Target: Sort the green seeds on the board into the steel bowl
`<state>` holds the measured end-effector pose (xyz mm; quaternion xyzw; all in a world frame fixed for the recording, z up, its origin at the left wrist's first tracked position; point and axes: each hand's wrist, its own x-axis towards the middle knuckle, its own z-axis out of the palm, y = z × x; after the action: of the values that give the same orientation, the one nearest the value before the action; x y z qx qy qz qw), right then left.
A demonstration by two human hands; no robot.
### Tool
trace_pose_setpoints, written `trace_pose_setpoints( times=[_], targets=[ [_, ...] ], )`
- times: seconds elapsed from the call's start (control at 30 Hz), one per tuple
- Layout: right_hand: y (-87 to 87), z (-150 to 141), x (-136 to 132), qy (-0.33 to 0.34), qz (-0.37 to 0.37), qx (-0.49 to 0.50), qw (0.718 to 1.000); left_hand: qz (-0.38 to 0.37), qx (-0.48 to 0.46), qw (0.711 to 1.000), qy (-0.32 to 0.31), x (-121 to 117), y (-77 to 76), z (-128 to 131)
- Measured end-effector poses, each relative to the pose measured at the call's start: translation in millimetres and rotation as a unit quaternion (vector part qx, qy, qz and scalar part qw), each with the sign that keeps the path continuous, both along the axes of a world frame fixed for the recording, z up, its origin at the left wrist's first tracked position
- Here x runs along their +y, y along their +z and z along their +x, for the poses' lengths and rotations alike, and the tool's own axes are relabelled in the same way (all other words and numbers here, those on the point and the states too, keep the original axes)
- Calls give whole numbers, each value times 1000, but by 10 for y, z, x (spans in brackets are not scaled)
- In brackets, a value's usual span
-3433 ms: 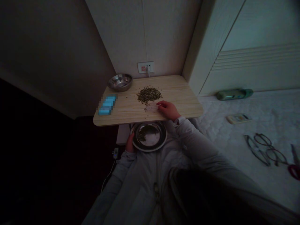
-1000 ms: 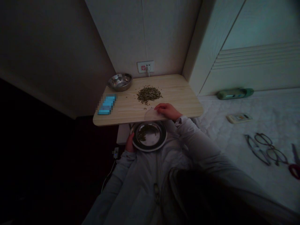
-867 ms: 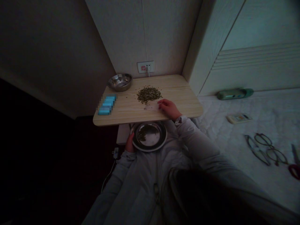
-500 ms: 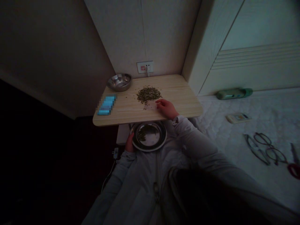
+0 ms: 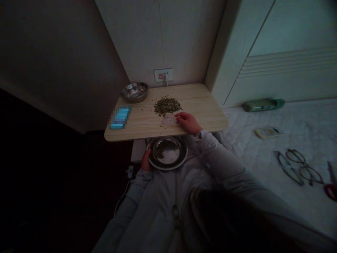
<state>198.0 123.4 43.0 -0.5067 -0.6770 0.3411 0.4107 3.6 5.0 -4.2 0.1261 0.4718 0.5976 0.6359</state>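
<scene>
My right hand (image 5: 188,122) pinches a thin, see-through plastic piece (image 5: 169,120) low over the wooden table (image 5: 202,102), just in front of a pile of small dark green grains (image 5: 166,105). A few stray grains lie between the plastic piece and the table's front edge. Below that edge my left hand (image 5: 146,161) grips the left rim of a round metal plate (image 5: 168,168) above my lap. Some of the same grains (image 5: 161,150) rest on the plate's left and far side. The left fingers are partly hidden under the rim.
A metal bowl (image 5: 134,93) stands at the table's back left, with a lit phone (image 5: 120,117) before it. On the bed to the right lie a green case (image 5: 263,105), a pale remote-like object (image 5: 268,132), eyeglasses (image 5: 310,174) and red-handled scissors (image 5: 330,191). A wall socket (image 5: 163,75) holds a plug.
A few grains have shifted from the plastic piece's near side toward the table's front edge. The plastic piece appears slightly turned. My left hand and the plate have stayed put.
</scene>
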Motion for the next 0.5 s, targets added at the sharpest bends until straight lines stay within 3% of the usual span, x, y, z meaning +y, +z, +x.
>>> trace_pose_setpoints(
  times=[0.33,0.5],
  targets=[
    [-22,25,-43,-74,19,-29,997,-5,-7,1000,-22,23,-118,-40],
    [32,18,-98,-36,6,-52,998,17,5,1000,-9,22,-134,-48]
  ],
)
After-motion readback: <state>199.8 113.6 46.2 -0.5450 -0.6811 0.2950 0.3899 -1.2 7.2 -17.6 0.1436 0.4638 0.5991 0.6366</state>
